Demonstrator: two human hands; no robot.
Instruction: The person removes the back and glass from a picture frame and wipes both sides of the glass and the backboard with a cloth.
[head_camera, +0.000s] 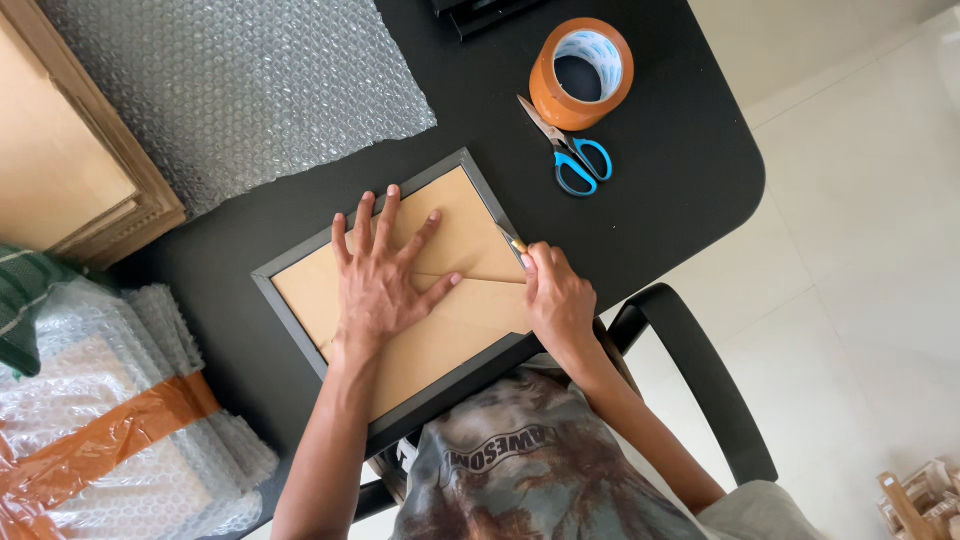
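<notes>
Picture frame (300, 262): dark, face down at bench (680, 200) centre, brown backing board uppermost. Left hand (378, 285): flat, fingers spread, pressing the backing. Right hand (556, 300): at the frame's 3 o'clock edge, grip closed on a small yellow-tipped tool (514, 241), tip at the rim. Backing seated; edge work appears unfinished. Tape roll (582, 72) and scissors (570, 150) at 1 o'clock; bubble wrap (240, 90) at 11 o'clock.

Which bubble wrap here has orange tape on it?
The bundle at the lower left, crossed by an orange tape band. The flat sheet at the table's top bears no tape.
</notes>
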